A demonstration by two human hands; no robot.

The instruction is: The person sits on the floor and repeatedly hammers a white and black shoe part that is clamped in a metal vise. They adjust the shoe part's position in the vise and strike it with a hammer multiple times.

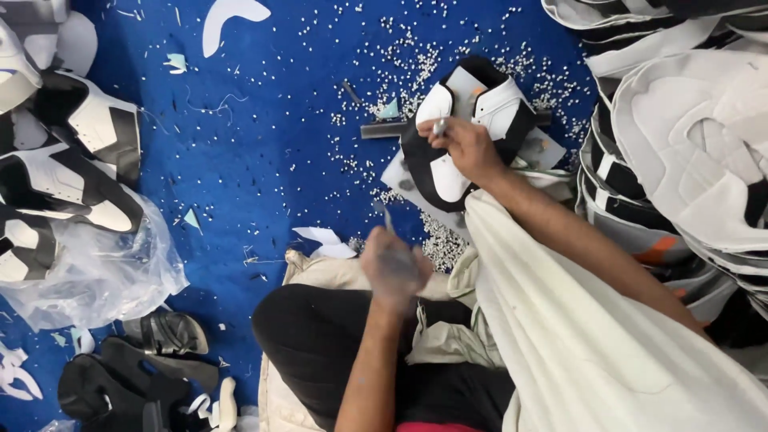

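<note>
Shoe upper (472, 132) gripped by right hands (468, 148); plastic bag (96, 272) holds uppers

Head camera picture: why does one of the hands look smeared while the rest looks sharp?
In the head view, the left hand is motion-blurred, its thin tool barely readable; the right hand and the black-and-white shoe upper it grips stay crisp. Lighting is even, with little glare on the blue floor.
</note>
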